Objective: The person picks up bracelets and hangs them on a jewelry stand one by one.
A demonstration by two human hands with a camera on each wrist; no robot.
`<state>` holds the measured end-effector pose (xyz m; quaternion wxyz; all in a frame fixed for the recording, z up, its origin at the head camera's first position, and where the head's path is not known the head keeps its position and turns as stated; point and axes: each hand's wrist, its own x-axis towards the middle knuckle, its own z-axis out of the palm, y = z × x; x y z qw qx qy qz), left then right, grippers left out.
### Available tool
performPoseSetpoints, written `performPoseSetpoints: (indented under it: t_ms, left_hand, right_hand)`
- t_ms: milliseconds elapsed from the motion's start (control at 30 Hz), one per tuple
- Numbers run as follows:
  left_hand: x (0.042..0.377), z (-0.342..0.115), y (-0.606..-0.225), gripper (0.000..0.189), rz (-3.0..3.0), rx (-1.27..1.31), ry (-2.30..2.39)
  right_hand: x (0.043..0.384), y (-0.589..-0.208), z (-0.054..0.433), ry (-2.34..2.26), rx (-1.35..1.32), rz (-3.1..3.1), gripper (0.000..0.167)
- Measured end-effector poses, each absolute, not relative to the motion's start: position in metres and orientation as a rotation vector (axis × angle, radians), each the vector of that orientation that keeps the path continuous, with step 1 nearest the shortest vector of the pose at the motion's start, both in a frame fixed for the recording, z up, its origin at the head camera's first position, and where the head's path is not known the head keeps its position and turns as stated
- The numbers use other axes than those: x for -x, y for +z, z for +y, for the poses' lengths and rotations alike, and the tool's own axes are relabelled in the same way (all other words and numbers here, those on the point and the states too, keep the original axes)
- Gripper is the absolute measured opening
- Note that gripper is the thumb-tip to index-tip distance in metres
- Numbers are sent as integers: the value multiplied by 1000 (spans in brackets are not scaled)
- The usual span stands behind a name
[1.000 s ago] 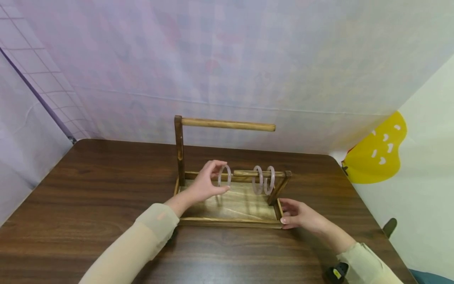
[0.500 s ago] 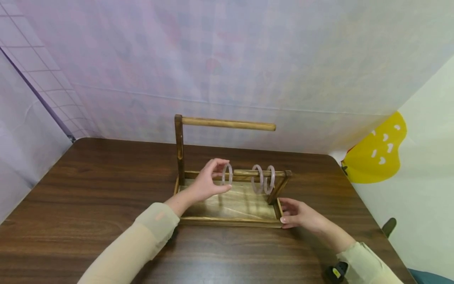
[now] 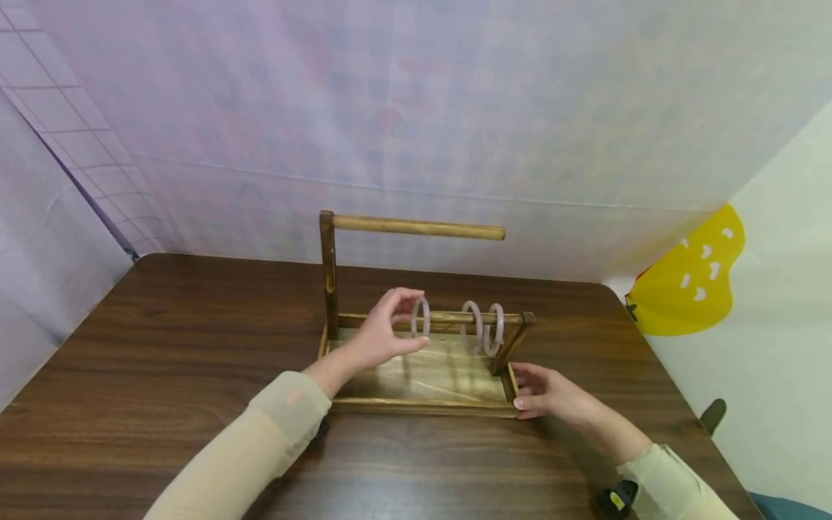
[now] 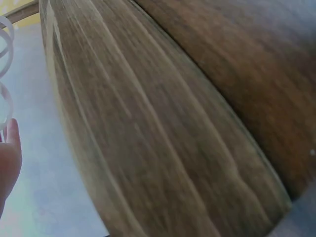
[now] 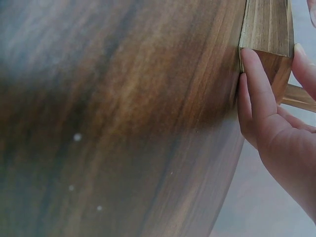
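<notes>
A pale translucent bangle [image 3: 427, 318] is pinched upright between the thumb and fingers of my left hand [image 3: 380, 336]. It overlaps the free left end of the lower bar [image 3: 445, 316] of a wooden jewellery rack [image 3: 422, 407]. Farther right on that bar hang two similar bangles, one bangle [image 3: 479, 328] beside another bangle [image 3: 500, 331]. My right hand [image 3: 552, 396] holds the right end of the rack's tray base, thumb at the front corner. In the right wrist view, its fingers [image 5: 259, 81] lie along the tray's end wall. Only part of the left hand [image 4: 7, 165] shows in the left wrist view.
Above and behind, the rack's taller upper bar [image 3: 416, 226] reaches right from a left post [image 3: 328, 274]. The dark wooden table [image 3: 195, 375] runs back to a hanging cloth [image 3: 403, 130]. A yellow shape [image 3: 692, 278] is at the right wall.
My left hand has moved slightly right with the bangle, from just left of the lower bar's free end to overlapping it. The right hand and the rack have stayed in place.
</notes>
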<state>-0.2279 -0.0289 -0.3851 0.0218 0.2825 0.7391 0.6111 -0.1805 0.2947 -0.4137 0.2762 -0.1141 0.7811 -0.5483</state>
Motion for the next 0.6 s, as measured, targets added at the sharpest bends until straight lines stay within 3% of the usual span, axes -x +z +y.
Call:
performPoseSetpoints:
  t_ms: [600]
  left_hand:
    - [230, -14, -383, 64, 2323, -915, 1843]
  right_hand:
    - [181, -415, 295, -1478, 293, 2098, 83]
